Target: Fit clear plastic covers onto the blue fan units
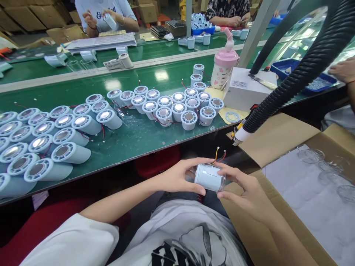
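Note:
Between my two hands, above my lap, is a light blue cylindrical housing (209, 178) lying on its side, with a clear plastic cover at its right end. Red, yellow and black wires with small connectors stick up behind it. My left hand (183, 175) is closed round its left end, thumb along the front. The fingers and thumb of my right hand (241, 188) grip the clear end. Many similar blue housings (189, 117) with round silvery centres stand in groups on the green bench (133, 138) ahead, several with thin red and black wires trailing.
At right, an open cardboard box (266, 184) holds clear plastic covers (310, 155). A black ribbed hose (280, 96) arches over it from a white box-shaped unit (246, 88). A pink-lidded cup (225, 66) stands beside that unit. Co-workers sit across the bench; one holds a blue part (110, 21).

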The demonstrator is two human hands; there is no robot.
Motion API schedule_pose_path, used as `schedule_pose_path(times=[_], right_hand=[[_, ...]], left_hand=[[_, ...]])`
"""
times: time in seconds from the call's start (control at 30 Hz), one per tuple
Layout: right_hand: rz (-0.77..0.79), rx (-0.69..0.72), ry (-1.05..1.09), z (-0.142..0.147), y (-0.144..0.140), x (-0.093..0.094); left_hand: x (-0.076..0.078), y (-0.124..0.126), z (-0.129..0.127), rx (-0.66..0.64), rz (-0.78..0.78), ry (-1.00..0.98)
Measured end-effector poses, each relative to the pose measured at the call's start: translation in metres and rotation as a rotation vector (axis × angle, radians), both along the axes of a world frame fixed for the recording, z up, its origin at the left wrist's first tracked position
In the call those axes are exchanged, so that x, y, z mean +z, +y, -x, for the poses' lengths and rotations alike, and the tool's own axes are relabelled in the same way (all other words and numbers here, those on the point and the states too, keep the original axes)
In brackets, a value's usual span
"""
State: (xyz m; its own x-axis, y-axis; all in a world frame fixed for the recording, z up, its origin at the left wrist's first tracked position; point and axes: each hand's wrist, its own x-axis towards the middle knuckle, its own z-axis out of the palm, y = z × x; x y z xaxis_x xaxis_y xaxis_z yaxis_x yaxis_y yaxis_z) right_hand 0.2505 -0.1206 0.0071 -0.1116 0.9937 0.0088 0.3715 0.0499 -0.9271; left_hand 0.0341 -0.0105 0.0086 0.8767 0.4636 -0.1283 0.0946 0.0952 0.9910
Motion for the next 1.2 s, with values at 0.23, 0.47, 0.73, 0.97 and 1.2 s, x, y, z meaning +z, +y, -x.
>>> schedule_pose_path(times=[0.23, 0.47, 0.73, 0.97, 1.2], right_hand=[[0.138, -0.001, 0.193, -0.001, -0.002, 0.003], [0.245, -0.019, 0.348, -0.001, -0.002, 0.003], [0.349, -0.023, 0.504, 0.001, 0.002, 0.002], [0.399, -0.097, 0.599, 0.003, 0.005, -0.003], [0.463, -0.150, 0.672, 0.005, 0.006, -0.012]], left_hand=[[0.003, -0.001, 0.001, -0.027, -0.054, -0.059], [0.003, -0.001, 0.001, -0.028, -0.112, -0.052], [0.006, -0.001, 0.002, -0.040, -0.170, -0.054], [0.006, 0.000, 0.002, -0.030, -0.178, -0.044], [0.006, 0.000, 0.000, -0.033, -0.186, -0.046]])
